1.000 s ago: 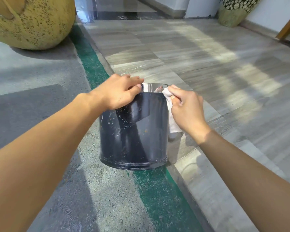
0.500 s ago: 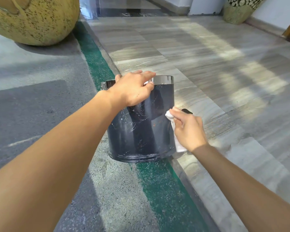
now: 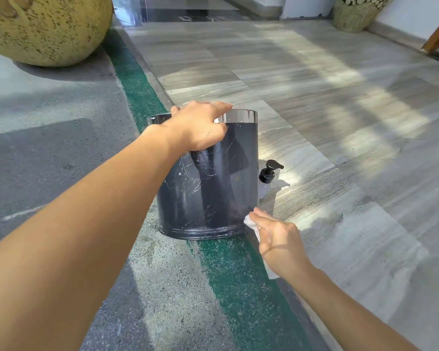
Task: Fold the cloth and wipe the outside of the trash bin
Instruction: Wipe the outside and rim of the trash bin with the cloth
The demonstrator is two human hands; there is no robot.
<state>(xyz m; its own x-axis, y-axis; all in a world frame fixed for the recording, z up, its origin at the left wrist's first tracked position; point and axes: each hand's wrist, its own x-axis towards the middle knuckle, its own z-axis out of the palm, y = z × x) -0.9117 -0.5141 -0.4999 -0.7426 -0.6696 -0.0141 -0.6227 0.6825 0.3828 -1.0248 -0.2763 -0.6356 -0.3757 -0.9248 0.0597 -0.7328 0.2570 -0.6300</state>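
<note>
floor (image 3: pixel 340 110) – grey tiles | on it: trash bin (image 3: pixel 213 198), pump bottle (image 3: pixel 268 174), yellow pot (image 3: pixel 48 29)

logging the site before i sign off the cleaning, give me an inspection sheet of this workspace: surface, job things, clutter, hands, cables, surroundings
surface: floor; rough grey concrete on the left, a green strip down the middle, streaked grey tiles on the right.
job's things: dark trash bin upright across the green strip, wall scratched and spotted; white cloth pressed low on its right side.
clutter: pump bottle stands on the tiles behind the bin's right side.
hands: left hand grips the bin's top edge; right hand holds the cloth against the bin.
cables: nothing seen.
surroundings: big speckled yellow pot far left; patterned planter far right, by a white wall.
</note>
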